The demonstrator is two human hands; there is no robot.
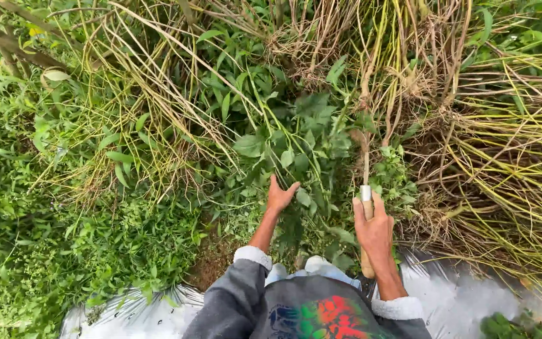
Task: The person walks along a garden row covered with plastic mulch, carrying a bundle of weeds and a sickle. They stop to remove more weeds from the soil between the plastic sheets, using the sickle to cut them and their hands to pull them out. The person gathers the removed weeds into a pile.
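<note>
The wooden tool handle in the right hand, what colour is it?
Light tan wooden handle with a pale metal collar, gripped by the right hand; head view.

low green weeds (64, 251) cover the ground on the left. dry yellow stalks (509, 163) lie bent over on the right. a silvery plastic sheet (465, 301) spreads along the bottom edge, and brown branches (7, 44) cross the upper left corner.

Wooden-handled tool (366, 220): pale handle upright, enclosed by right-hand fingers. Leafy green stems (296, 150): touching left-hand fingertips, standing upright.
</note>
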